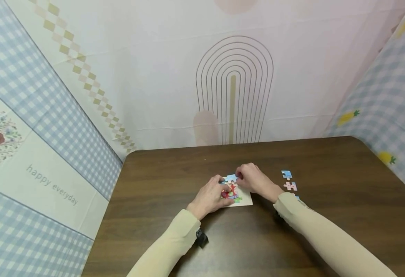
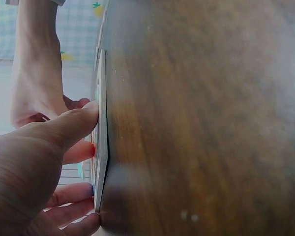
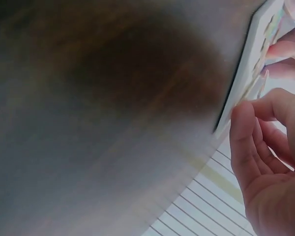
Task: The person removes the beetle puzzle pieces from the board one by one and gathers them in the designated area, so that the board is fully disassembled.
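Note:
A white puzzle board point(image 1: 246, 197) lies on the table, with colourful jigsaw pieces set on its left part, red ones in the middle. My left hand point(image 1: 209, 195) rests over the board's left side. Its thumb lies near the front edge and its fingertips touch the pieces, as the left wrist view point(image 2: 24, 162) shows from the side. At the far edge of the board my right hand point(image 1: 255, 181) pinches a thin puzzle piece point(image 3: 261, 84) between thumb and forefinger, right beside a light blue piece point(image 1: 231, 177). The fingers hide most of the pinched piece.
Right of the board lie a blue loose piece point(image 1: 286, 174) and a pink loose piece point(image 1: 290, 186). A further blue piece point(image 1: 296, 197) is partly hidden behind the right sleeve point(image 1: 313, 219). A patterned cloth point(image 1: 161, 96) hangs behind the brown table point(image 1: 154, 184).

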Tool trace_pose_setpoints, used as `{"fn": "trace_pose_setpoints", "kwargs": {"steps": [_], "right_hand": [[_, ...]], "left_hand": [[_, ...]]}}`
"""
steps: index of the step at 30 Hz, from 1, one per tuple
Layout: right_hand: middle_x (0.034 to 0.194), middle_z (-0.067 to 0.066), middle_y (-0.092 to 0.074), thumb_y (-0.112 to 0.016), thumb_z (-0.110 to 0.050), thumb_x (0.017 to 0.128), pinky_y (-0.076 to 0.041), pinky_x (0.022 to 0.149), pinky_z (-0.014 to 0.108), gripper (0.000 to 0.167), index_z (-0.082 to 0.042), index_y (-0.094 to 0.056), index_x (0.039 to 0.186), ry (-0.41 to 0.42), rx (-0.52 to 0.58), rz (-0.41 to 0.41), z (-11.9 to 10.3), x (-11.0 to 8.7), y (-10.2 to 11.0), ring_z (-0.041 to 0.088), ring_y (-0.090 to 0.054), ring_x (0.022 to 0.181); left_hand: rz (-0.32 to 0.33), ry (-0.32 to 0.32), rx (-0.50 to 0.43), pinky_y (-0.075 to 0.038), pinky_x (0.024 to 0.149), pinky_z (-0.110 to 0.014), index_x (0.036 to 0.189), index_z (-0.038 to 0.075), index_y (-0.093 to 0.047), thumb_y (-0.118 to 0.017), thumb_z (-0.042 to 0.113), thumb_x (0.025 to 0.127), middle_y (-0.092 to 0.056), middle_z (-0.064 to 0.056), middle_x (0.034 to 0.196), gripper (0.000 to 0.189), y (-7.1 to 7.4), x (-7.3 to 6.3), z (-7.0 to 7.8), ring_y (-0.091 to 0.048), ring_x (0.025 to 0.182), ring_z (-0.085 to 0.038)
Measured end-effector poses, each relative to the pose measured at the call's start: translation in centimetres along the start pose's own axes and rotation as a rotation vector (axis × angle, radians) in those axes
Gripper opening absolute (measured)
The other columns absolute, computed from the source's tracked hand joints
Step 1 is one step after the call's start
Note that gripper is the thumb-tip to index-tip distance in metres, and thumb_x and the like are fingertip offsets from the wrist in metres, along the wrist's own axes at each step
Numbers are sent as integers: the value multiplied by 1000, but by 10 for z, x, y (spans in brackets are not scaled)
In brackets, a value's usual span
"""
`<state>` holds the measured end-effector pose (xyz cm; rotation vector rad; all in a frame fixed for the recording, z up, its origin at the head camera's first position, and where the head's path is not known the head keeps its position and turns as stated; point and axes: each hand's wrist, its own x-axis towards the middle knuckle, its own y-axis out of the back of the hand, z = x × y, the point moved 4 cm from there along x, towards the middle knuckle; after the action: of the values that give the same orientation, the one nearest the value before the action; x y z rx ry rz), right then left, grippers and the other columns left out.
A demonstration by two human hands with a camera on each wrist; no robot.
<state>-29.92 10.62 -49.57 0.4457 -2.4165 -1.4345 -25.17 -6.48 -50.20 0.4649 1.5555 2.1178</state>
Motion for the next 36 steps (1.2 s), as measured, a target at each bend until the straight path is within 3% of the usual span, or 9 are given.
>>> {"fn": "trace_pose_setpoints", "kwargs": {"steps": [9,17,22,28,36], "right_hand": [[89,10,-75,-78,-3,95,-55,67,28,6,-1,-79,100,-70,66,-53,14,-18,12,15,-60,73],[91,10,-76,-76,-2,94,-54,70,30,5,-2,-78,98,-96,39,-13,53,-40,35,16,-61,76],[91,10,-75,-75,-2,96,-53,68,28,5,-2,-78,99,-143,62,-40,78,-51,49,16,-59,76],[86,11,-70,-70,-2,100,-50,53,26,9,2,-76,105,-202,126,-88,98,-58,61,14,-58,60],[85,10,-71,-71,-3,100,-50,57,27,9,2,-77,102,-185,83,-76,115,-58,65,13,-59,65]], "left_hand": [[-4,14,2,-59,106,-40,128,19,-81,-82,50,97,-61,-10,145,44,0,0,0,-60,131,-25],[2,12,-25,-59,107,-42,128,18,-81,-83,47,96,-62,-11,146,43,0,1,0,-60,132,-27],[7,9,-29,-59,106,-42,128,18,-82,-84,47,96,-62,-11,145,43,0,1,-1,-61,132,-27],[4,15,-32,-59,106,-43,128,18,-82,-84,46,96,-62,-11,145,43,1,2,-1,-60,133,-27],[4,16,-34,-59,105,-43,128,18,-81,-84,47,96,-62,-10,145,43,0,1,-1,-60,132,-27]]}}
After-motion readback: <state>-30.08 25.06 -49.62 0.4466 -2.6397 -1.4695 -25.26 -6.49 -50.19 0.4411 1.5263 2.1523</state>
